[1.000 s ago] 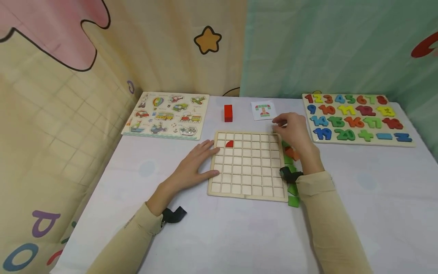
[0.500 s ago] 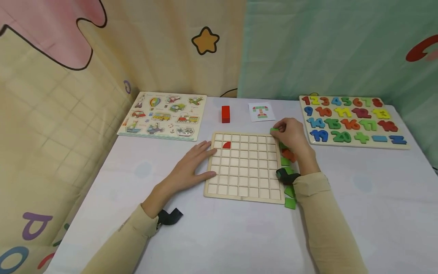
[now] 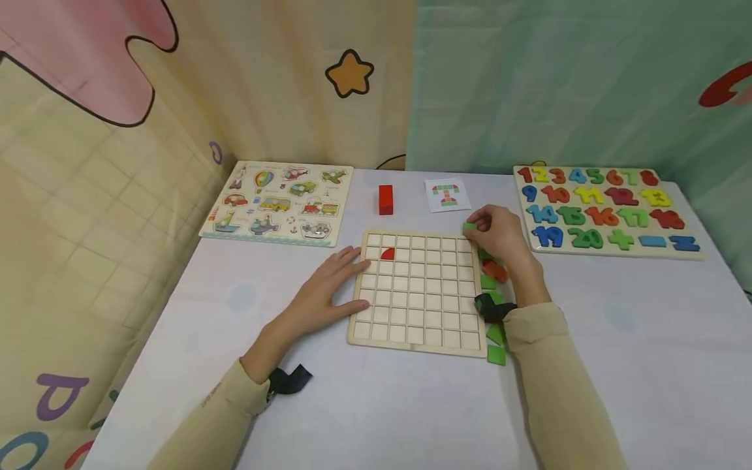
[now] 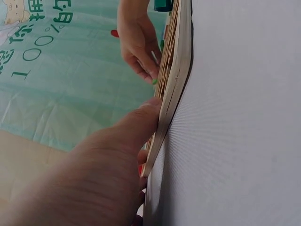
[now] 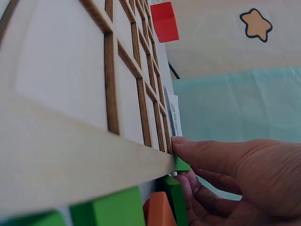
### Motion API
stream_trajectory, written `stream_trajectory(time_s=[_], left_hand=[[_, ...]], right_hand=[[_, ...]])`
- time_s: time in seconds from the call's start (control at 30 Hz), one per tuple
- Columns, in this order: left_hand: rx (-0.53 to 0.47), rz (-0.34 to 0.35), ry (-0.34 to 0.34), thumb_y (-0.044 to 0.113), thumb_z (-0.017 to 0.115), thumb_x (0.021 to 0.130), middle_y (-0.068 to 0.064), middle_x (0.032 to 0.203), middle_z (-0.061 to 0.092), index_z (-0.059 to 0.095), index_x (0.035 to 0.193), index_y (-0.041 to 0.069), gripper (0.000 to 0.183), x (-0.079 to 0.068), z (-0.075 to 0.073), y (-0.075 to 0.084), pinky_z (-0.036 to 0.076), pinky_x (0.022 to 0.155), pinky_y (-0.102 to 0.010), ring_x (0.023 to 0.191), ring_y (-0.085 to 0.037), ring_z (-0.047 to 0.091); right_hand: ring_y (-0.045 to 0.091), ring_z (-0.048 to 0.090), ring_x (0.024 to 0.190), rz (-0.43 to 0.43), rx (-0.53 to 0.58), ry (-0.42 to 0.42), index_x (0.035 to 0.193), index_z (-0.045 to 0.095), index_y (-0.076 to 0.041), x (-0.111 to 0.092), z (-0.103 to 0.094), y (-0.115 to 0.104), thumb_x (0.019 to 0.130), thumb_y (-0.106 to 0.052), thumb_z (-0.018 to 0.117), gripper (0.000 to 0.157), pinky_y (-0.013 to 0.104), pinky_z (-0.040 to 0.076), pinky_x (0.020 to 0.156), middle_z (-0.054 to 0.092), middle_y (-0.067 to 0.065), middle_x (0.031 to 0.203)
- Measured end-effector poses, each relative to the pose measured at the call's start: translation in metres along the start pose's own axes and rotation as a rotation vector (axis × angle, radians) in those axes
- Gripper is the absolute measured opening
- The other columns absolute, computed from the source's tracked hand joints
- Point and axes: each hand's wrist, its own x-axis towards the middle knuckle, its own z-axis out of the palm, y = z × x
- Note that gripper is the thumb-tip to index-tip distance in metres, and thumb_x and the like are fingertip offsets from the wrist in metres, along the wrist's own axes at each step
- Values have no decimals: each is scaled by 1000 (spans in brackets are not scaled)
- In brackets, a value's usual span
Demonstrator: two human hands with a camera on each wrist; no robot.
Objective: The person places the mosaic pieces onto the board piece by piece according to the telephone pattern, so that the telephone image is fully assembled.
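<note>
Left hand (image 3: 322, 292) relaxed on board (image 3: 414, 348) edge, right hand (image 3: 502, 232) pinching green tile (image 3: 469, 226), open cells (image 3: 416, 284) between

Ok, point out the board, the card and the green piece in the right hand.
Board (image 3: 416, 285), head view: a bare cell near its middle.
Card (image 3: 448, 195), head view: the middle of its printed face.
Green piece (image 5: 181, 164), right wrist view: its visible face.
</note>
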Motion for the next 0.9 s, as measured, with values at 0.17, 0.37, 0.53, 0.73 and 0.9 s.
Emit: stream_trajectory(time_s=[0.17, 0.37, 0.53, 0.73, 0.9], left_hand=[[-6, -13, -4, 50, 76, 94, 2, 176, 25, 46, 161, 27, 76, -2, 5, 2, 17, 133, -53, 165, -21, 14], [34, -2, 9, 48, 76, 94, 2, 175, 26, 45, 161, 26, 77, -1, 5, 1, 18, 133, -52, 165, -21, 15], [51, 25, 31, 46, 77, 94, -1, 174, 30, 47, 160, 23, 75, -1, 4, 1, 16, 134, -48, 164, -22, 17], [78, 50, 42, 45, 77, 95, -3, 173, 32, 48, 159, 21, 74, -1, 4, 2, 14, 135, -44, 164, -23, 19], [76, 51, 38, 46, 76, 95, -2, 173, 31, 48, 159, 22, 74, 0, 3, 0, 13, 135, -42, 164, -22, 18]], right_hand=[[31, 59, 100, -9, 20, 18, 119, 69, 0, -5, 3, 7, 102, -16, 70, 24, 39, 51, 87, 65, 19, 110], [33, 62, 100, -74, 41, 74, 114, 71, 1, -6, -4, -1, 100, -14, 72, 20, 40, 52, 87, 69, 21, 109], [34, 67, 106, -187, 92, 39, 116, 73, -1, -9, -8, -29, 102, -14, 71, 19, 40, 53, 89, 73, 21, 111], [29, 70, 97, -264, 88, -118, 109, 77, -4, -16, 18, -58, 100, -10, 72, 12, 39, 55, 84, 76, 14, 102], [26, 71, 92, -261, 69, -172, 103, 78, -5, -17, 44, -69, 96, -7, 77, 8, 40, 57, 86, 76, 11, 97]])
